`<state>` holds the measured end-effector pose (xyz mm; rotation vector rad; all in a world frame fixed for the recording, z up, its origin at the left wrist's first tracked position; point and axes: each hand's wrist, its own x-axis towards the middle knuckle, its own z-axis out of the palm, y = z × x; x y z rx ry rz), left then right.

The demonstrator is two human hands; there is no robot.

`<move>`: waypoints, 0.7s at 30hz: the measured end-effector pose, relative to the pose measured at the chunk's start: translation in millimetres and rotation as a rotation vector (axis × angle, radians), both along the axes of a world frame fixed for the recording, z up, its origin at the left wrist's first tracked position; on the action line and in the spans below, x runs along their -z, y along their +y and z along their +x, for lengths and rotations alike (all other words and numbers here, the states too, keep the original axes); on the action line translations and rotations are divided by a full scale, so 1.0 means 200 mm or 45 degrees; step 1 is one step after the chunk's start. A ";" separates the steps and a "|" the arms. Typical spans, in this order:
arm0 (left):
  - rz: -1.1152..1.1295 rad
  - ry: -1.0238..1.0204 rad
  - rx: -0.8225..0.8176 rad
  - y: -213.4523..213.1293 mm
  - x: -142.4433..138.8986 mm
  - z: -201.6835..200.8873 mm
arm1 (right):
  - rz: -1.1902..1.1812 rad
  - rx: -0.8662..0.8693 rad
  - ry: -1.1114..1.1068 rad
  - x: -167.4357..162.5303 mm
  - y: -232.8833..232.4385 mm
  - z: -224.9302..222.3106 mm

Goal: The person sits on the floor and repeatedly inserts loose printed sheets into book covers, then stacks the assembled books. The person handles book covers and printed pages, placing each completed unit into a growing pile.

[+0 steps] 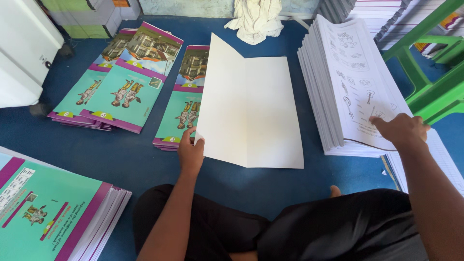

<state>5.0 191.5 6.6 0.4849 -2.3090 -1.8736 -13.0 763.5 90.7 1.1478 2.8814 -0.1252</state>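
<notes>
Two hands busy: left hand (191, 152) pinching folded white cover sheet (249, 108), right hand (401, 130) fingers spread on printed page stack (345, 79); finished booklets (118, 79) beyond left.

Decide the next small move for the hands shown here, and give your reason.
Probably lift the top sheet off the printed stack: the right hand already rests on it, while the left hand holds the opened blank cover beside it.

Folded sheet (251, 108) lies centre on the floor (121, 159); book covers (121, 87) to its left, printed pages (348, 82) stacked right.
</notes>
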 end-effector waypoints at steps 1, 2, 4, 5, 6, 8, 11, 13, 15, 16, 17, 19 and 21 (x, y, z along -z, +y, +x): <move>0.000 -0.002 0.002 0.00 0.00 0.00 | -0.013 -0.003 -0.003 0.01 0.02 0.00; 0.000 -0.004 0.004 0.00 0.00 0.00 | -0.025 -0.006 -0.006 0.02 0.03 0.00; -0.003 0.003 0.010 0.00 0.00 0.01 | -0.095 -0.026 0.003 0.03 0.08 -0.01; -0.006 0.008 0.010 0.00 0.00 0.01 | -0.155 -0.045 0.013 0.04 0.10 -0.02; 0.007 0.018 0.008 0.00 0.00 0.01 | -0.216 -0.065 0.022 0.05 0.11 -0.03; 0.032 0.036 0.007 0.00 0.01 0.01 | -0.238 -0.076 0.034 0.06 0.15 -0.04; 0.013 0.039 -0.009 0.00 0.02 0.00 | -0.438 -0.036 0.144 0.06 0.19 -0.04; 0.005 0.019 -0.005 0.00 0.03 -0.01 | -0.590 0.015 0.206 0.05 0.20 -0.02; -0.004 0.018 -0.002 0.00 0.03 -0.01 | -0.703 0.071 0.232 0.03 0.20 0.01; -0.012 0.029 -0.001 0.00 0.03 -0.01 | -0.860 0.132 0.311 0.02 0.19 0.01; -0.020 0.040 0.000 0.00 0.03 -0.01 | -1.019 0.193 0.389 0.01 0.18 0.02; -0.006 0.049 0.012 0.00 0.03 -0.01 | -1.212 0.254 0.464 0.00 0.15 0.03; -0.010 0.038 0.017 0.00 0.02 0.00 | -1.280 0.249 0.461 0.00 0.13 0.05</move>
